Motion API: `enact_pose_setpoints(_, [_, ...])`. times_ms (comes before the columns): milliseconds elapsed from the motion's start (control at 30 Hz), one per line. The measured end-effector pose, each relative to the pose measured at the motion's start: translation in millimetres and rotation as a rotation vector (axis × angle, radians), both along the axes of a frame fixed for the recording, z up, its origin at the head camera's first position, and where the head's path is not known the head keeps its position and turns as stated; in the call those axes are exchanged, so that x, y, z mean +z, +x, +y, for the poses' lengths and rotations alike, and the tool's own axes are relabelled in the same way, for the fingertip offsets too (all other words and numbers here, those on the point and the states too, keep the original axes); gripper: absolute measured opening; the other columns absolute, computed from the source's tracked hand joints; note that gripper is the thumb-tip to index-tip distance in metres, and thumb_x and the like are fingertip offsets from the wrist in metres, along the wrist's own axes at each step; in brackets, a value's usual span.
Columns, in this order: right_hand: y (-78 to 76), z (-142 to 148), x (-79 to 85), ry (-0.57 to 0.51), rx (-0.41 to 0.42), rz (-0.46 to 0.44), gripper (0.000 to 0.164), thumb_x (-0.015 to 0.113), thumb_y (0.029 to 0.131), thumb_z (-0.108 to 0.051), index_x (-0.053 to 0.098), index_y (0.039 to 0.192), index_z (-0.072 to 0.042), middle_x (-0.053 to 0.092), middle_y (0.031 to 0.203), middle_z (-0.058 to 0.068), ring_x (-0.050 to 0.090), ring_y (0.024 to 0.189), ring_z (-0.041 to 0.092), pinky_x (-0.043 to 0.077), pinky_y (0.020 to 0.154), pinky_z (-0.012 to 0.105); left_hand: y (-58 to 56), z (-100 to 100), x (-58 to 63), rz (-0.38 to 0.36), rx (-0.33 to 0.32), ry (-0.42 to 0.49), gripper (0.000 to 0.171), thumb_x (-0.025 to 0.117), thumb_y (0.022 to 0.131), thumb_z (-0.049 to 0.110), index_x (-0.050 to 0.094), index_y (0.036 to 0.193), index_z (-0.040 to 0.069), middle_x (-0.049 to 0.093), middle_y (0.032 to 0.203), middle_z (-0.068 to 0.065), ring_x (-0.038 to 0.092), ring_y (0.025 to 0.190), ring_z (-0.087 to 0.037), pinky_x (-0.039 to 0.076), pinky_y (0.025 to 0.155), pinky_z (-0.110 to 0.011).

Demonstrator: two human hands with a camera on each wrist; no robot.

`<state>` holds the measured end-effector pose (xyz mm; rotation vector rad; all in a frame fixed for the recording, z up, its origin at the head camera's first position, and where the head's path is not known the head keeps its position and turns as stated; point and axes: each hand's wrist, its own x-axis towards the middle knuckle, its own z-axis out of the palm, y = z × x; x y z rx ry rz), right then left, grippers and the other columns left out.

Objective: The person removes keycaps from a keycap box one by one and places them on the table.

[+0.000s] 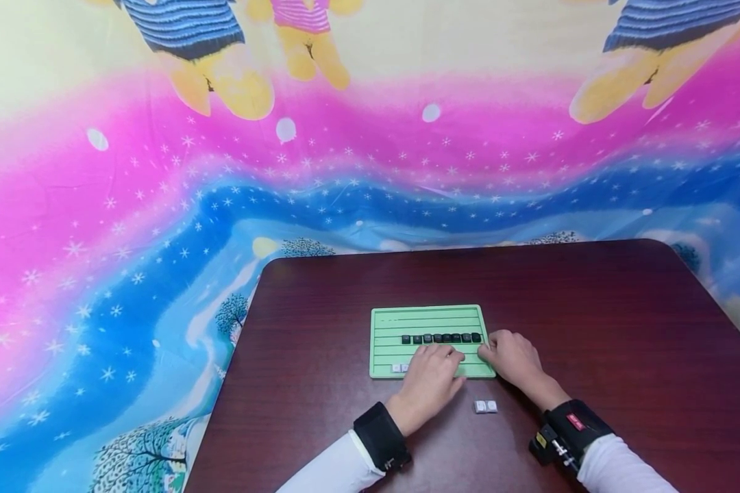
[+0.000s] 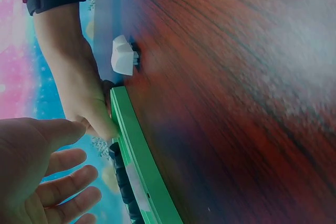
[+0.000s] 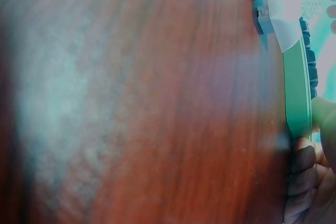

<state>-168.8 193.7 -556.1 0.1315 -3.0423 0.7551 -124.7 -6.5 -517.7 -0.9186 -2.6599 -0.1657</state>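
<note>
A light green ridged board point(image 1: 425, 315) lies on the table, with a row of several black keycaps point(image 1: 447, 338) across its middle. White keycaps point(image 1: 401, 368) sit at its lower left, partly covered by my left hand point(image 1: 428, 383). That hand is over the board's front part; its thumb and fingers point(image 2: 71, 184) are apart and hold nothing. At the board's right edge, my right hand point(image 1: 518, 359) grips the corner, thumb on top and the other fingers point(image 3: 302, 182) curled at the side. Two white keycaps point(image 1: 485, 407) stand side by side on the table, between my wrists.
The dark reddish wooden table point(image 1: 623, 308) has rounded far corners. Behind it hangs a colourful printed cloth point(image 1: 370, 150), which also runs down the left side. A black strap with a small device point(image 1: 555, 441) is on the right wrist.
</note>
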Motion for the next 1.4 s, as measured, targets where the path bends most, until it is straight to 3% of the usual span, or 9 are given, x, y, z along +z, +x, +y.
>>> enact_pose_setpoints(500, [-1.2,0.5,-1.9,-0.002,-0.007,-0.005,0.032,0.056,0.073,-0.020,0.030,0.054,-0.015,0.023,0.049,-0.006,0.019,0.046,0.012,0.018,0.044,0.027,-6.3,-6.1,-2.5,-0.067,0.039,-0.043,0.032,0.068,0.079,0.041,0.066,0.104,0.021,0.063,0.099,0.006,0.056,0.087,-0.012,0.042,0.070,-0.027])
enact_pose_setpoints(733, [-1.0,0.8,-1.6,0.002,-0.004,-0.004,0.033,0.056,0.073,-0.021,0.030,0.053,-0.016,0.023,0.049,-0.006,0.019,0.046,0.012,0.018,0.043,0.027,-7.7,-9.3,-4.5,-0.057,0.043,-0.052,0.033,0.069,0.078,0.041,0.066,0.104,0.021,0.064,0.097,0.005,0.056,0.085,-0.012,0.041,0.071,-0.026])
enact_pose_setpoints(1400, [-1.4,1.0,-2.2,-0.009,-0.003,-0.002,0.032,0.056,0.072,-0.020,0.030,0.053,-0.016,0.023,0.049,-0.006,0.019,0.046,0.012,0.018,0.043,0.027,-9.9,-11.3,-13.3,-0.031,0.037,-0.085,0.013,0.066,0.081,0.032,0.066,0.090,0.022,0.063,0.085,0.007,0.056,0.079,-0.012,0.040,0.070,-0.028])
